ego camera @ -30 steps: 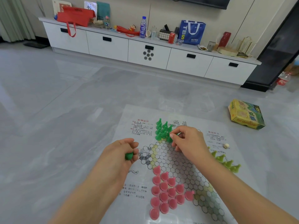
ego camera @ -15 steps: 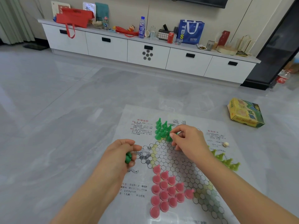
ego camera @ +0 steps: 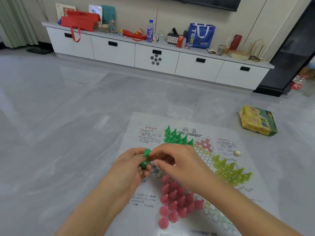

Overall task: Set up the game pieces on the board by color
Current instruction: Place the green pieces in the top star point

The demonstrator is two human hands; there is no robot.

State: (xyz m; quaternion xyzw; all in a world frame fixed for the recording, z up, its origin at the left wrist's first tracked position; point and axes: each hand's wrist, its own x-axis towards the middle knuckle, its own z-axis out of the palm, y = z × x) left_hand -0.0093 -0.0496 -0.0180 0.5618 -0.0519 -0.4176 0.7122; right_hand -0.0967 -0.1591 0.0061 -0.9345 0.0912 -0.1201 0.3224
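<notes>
My left hand [ego camera: 129, 169] curled round two dark green pieces [ego camera: 145, 158], fingers clenched on them. My right hand [ego camera: 177, 166] just beside it, fingertips [ego camera: 154, 153] pinching upper piece, touching it. Both hands over left edge of paper board [ego camera: 136, 120] lying on floor. Beyond my fingers: cluster of green pawns [ego camera: 176, 137] standing at board's far point. Right of my right hand: yellow-green pawns [ego camera: 231, 172]. Below hands, nearer me: pink pawns [ego camera: 175, 201]. Yellow box [ego camera: 257, 120] on floor, well apart to far right.
</notes>
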